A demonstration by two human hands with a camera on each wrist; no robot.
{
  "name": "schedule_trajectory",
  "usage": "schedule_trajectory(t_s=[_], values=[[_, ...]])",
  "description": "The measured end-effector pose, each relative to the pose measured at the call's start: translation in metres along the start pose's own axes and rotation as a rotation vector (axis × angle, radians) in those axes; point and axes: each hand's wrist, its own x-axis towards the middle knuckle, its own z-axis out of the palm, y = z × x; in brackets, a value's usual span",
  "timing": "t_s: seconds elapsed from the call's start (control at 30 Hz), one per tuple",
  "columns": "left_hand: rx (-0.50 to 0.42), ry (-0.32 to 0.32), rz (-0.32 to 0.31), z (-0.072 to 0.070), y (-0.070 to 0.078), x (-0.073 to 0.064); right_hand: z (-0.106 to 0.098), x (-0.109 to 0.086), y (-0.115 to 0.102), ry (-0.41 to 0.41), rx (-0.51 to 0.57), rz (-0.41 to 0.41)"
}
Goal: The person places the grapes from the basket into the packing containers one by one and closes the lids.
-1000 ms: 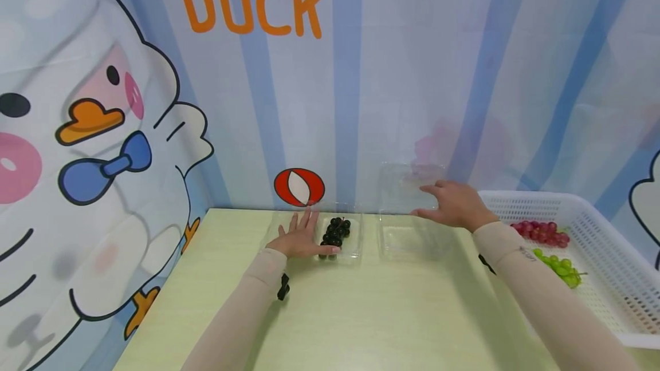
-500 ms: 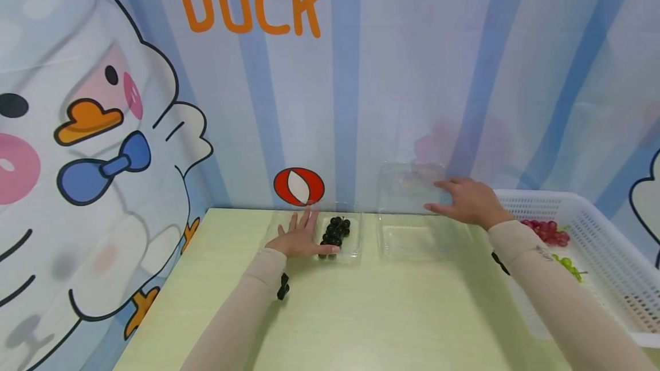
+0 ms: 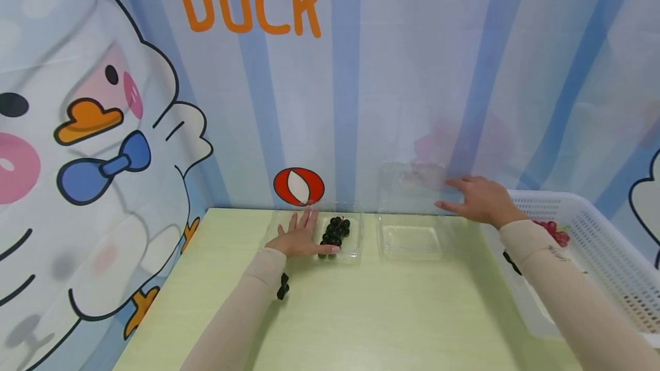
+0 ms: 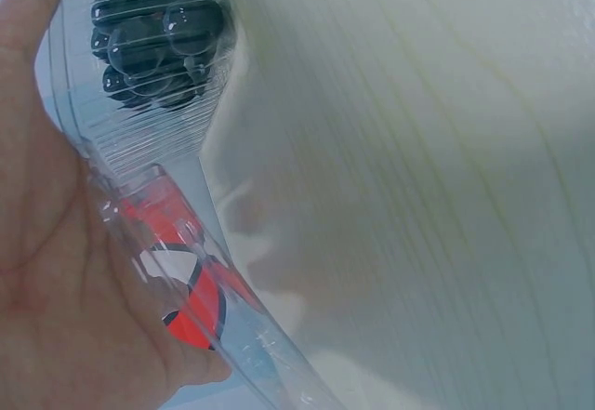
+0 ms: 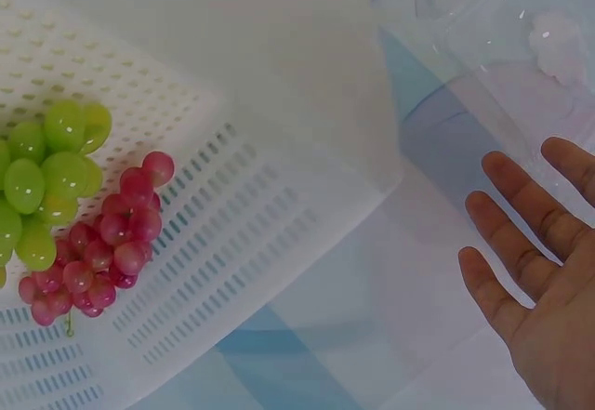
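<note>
My left hand (image 3: 297,239) lies with fingers spread against a clear plastic box (image 3: 356,252); its thumb reaches across the near part of a bunch of black grapes (image 3: 336,231) inside. Through the box's ribbed wall, the left wrist view shows the black grapes (image 4: 153,43) beside the palm. A second clear box (image 3: 411,244) stands to the right, its lid (image 3: 409,188) raised against the backdrop. My right hand (image 3: 479,202), fingers extended and holding nothing, hovers between that box and a white basket (image 3: 554,196).
The basket, at the table's right side, holds red grapes (image 5: 107,243) and green grapes (image 5: 56,173). My right forearm hides the green bunch in the head view. A backdrop (image 3: 387,73) printed with ducks rises behind the pale table (image 3: 361,314).
My right hand has moved right, away from the second box's raised lid and toward the basket, its forearm covering more of the grapes there. My left hand has stayed in place.
</note>
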Motion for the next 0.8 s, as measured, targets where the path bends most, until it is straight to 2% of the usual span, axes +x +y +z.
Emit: schedule_trajectory(t_s=[0.8], values=[[-0.001,-0.013,0.007,-0.005,0.003,-0.005,0.002,-0.019,0.046,-0.009,0.011,0.075]])
